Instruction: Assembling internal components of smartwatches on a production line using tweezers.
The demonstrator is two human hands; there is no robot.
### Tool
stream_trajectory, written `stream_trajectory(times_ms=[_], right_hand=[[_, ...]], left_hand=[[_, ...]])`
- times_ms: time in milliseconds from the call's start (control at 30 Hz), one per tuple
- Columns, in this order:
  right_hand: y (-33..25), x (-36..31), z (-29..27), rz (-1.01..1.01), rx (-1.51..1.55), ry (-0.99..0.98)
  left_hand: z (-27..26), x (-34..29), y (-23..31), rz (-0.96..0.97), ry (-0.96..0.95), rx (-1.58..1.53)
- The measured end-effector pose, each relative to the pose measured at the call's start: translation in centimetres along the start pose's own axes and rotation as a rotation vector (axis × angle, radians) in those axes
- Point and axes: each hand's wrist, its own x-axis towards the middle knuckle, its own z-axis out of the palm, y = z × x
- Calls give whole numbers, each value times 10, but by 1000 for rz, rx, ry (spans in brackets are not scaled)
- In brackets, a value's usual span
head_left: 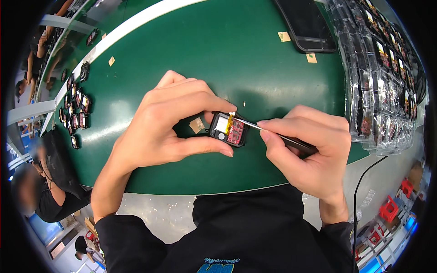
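A small black electronic device (pixel 236 132) with its case uncovered lies on the green table, showing a red circuit board, a white battery-like block and yellow tape. My left hand (pixel 164 119) closes around it, index finger at its top edge and thumb near its lower edge. In my right hand (pixel 314 144) is a pair of tweezers (pixel 248 123), pinched between thumb and fingers. Their metal tip reaches the top of the device by the yellow tape, close to my left index fingertip. Whether the tip grips anything is too small to tell.
Clear plastic trays (pixel 378 95) holding similar devices are stacked at the right. A black phone (pixel 307 22) lies at the far right, near small tan paper pieces (pixel 284 36). Several devices (pixel 75 109) cluster at the left, where another person (pixel 52 186) sits. A black cable (pixel 357 195) hangs right.
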Motion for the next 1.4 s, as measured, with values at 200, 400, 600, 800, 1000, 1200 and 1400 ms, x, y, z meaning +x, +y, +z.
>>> stream_trajectory(times_ms=[200, 400, 600, 800, 1000, 1200, 1400], right_hand=[[1, 1, 3, -26, -51, -4], [5, 1, 2, -62, -50, -2], [3, 1, 0, -124, -142, 14], [12, -3, 7, -252, -180, 88], [13, -2, 10, -330, -189, 89], [7, -1, 4, -229, -170, 26], [6, 0, 1, -112, -79, -31]], left_hand=[[2, 2, -1, 29, 24, 19], [1, 0, -2, 18, 22, 43], [0, 3, 0, -18, 44, 26], [1, 3, -4, 7, 41, 31], [-3, 4, -1, -15, -2, 26], [-9, 4, -13, 37, -56, -48], [-13, 5, -11, 19, -117, -11]])
